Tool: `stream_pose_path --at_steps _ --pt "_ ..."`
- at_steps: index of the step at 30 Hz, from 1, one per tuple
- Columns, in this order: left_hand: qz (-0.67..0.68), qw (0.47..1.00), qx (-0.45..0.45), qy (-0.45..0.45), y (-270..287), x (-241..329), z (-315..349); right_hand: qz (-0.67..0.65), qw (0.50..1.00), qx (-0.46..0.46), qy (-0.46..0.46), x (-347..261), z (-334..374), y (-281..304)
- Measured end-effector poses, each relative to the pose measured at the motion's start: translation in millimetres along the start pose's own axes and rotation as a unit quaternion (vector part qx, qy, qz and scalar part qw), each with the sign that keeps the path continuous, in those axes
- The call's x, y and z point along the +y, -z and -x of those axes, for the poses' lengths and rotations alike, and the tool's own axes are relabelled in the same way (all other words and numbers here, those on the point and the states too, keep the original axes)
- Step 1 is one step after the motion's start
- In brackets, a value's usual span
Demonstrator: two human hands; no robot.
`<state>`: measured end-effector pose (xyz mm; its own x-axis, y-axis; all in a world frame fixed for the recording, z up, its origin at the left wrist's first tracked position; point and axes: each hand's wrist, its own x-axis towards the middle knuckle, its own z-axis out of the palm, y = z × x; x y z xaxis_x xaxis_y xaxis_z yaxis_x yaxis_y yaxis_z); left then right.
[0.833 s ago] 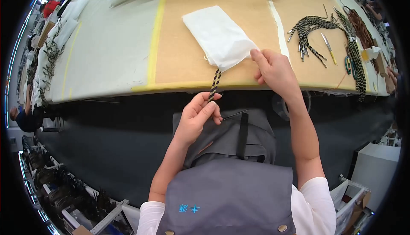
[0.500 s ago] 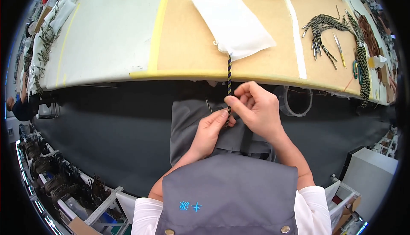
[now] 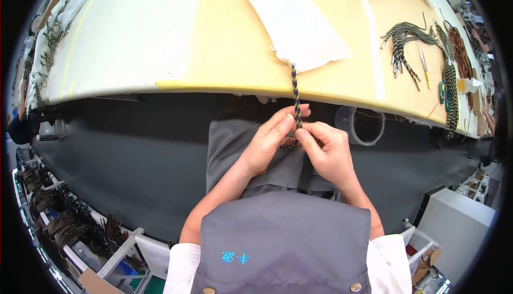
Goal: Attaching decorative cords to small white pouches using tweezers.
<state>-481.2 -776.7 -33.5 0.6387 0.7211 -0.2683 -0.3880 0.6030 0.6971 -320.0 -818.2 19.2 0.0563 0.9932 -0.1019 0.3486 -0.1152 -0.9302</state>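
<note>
A black-and-yellow braided cord (image 3: 295, 88) runs down from a white bag (image 3: 296, 24) on the table, over the front edge, to my hands. My left hand (image 3: 271, 140) pinches the cord between thumb and fingers just below the edge. Close beside it and slightly lower, my right hand (image 3: 323, 147) grips the same cord with thumb and forefinger. Below the fingers the cord bends toward the left palm; its end is hidden there. Both hands are above the lap of my grey apron (image 3: 286, 224).
On the table's right lie a bundle of similar cords with metal tips (image 3: 403, 40), tweezers (image 3: 425, 67), green-handled snips (image 3: 442, 92) and brown cords (image 3: 460, 48). A clear round bin (image 3: 367, 127) stands below the edge. A grey-white cabinet (image 3: 454, 222) is at lower right.
My left hand has moved up along the cord, and my right hand has come down to meet it. The loose cord end on the left has gone from sight. The view has shifted slightly.
</note>
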Motion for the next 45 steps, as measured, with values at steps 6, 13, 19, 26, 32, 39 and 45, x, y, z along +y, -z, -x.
stream_pose_path --at_steps 6,13,19,26,32,39,45 --pt "-0.028 0.995 0.054 -0.085 2 -9 -11 0.105 0.994 -0.015 -0.035 5 11 2" --pt "0.002 0.998 0.022 -0.052 15 -18 -1 -0.409 0.877 -0.166 -0.188 6 8 49" --pt "0.044 0.999 -0.020 -0.007 14 -22 16 -0.292 0.937 -0.078 -0.173 -2 -9 25" --pt "0.009 1.000 -0.001 0.021 11 -30 34 -0.243 0.961 -0.005 -0.133 11 -18 -1" --pt "-0.039 0.998 -0.012 0.042 9 -37 41 -0.237 0.961 0.030 -0.137 11 -22 -9" --pt "-0.083 0.996 -0.017 0.040 11 -40 41 -0.204 0.961 -0.025 -0.187 8 -28 -2" --pt "0.095 0.995 0.002 0.033 1 -15 24 -0.202 0.955 -0.074 -0.204 5 -41 9"
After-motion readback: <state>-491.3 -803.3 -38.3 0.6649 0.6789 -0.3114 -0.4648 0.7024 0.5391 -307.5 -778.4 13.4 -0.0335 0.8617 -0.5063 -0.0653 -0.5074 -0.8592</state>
